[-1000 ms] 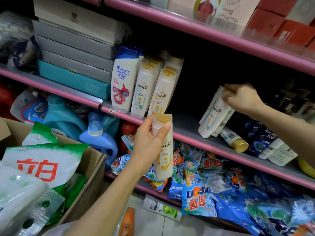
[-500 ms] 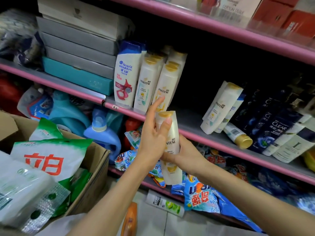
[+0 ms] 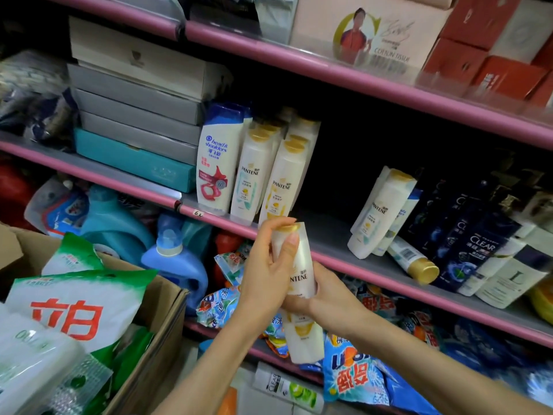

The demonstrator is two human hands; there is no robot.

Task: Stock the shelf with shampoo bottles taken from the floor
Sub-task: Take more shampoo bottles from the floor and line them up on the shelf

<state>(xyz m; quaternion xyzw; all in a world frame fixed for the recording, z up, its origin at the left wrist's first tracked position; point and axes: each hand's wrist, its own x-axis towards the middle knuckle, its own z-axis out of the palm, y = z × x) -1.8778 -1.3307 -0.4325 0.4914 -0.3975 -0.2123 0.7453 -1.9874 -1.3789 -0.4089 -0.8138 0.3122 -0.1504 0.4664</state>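
Both hands on one bottle, centre of frame, below the shelf lip.

My left hand and right hand have fingers clamped on the white gold-capped plastic shampoo bottle, label reading PANTENE. Pushed carelessly into the grey pink-edged shelf, I reckon it could topple the leaning white Pantene bottles centre right, beside dark CLEAR bottles.

Pink-edged shelf boards are stacked in tiers against a dark back, and pale floor tiles are seen below.
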